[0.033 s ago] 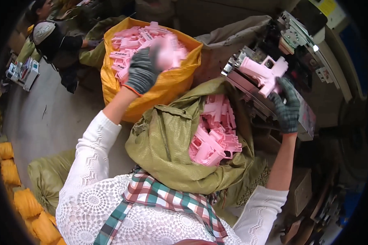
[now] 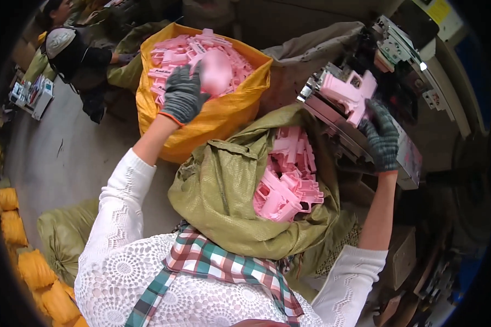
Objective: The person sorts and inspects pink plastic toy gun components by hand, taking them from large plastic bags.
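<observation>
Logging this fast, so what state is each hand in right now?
Left hand: open beside a blurred pink piece over the orange sack; contact unclear.
Right hand: closed, holding a pink toy gun.

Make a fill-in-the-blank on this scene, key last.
The right hand holds a gun-shaped piece coloured ____.
It and the left hand both wear knitted ____.
The open yellow sack is nearer the ____ hand.
The other open sack, lower in view, is ____.

Missing: pink; gloves; left; green
</observation>
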Demonstrator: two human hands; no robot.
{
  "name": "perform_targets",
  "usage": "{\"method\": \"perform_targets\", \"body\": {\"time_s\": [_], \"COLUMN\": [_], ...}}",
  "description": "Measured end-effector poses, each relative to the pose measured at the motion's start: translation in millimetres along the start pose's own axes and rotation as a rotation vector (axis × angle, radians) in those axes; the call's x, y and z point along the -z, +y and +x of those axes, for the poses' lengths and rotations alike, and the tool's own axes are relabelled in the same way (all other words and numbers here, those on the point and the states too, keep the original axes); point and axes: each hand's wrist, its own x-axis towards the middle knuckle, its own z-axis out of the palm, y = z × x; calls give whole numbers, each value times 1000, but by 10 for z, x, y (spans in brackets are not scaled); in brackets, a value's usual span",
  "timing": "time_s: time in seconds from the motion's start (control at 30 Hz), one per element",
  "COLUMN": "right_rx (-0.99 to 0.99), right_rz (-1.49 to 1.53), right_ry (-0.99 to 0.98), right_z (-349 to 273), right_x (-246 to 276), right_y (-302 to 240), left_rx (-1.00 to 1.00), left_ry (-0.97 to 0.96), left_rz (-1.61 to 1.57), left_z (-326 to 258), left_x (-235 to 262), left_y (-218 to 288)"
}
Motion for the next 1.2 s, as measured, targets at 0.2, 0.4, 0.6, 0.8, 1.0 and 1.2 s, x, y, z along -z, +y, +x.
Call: {"method": "perform_targets", "body": {"time_s": [0.2,0.4,0.6,0.8,1.0,1.2], "right_rx": [-59,-395,-77,-150,-593,-202], "right_rz": [-23,366,46,187,874,223], "right_ry": [-125,-5,-607,-741,-427,-531], "right_z": [187,-182,-898,-1171,-1013,-1088], "right_x": [45,-4,-1184,-1156,-555,-997], "right_y": [88,-689,-735,-759,-710,-641], "left_rx": [-89,-495,-1106,-986,-680,-831], "left_ry": [-124,-310,-824,-1203,-768,-793], "left_rz": [-204,-846,-722,-473,-915,-747], "left_z": [-219,-351,-830,-886,-744,-585], "left_x": [-40,169,245,256,391,276], "left_y": [-206,635,1010,816,806,1062]}}
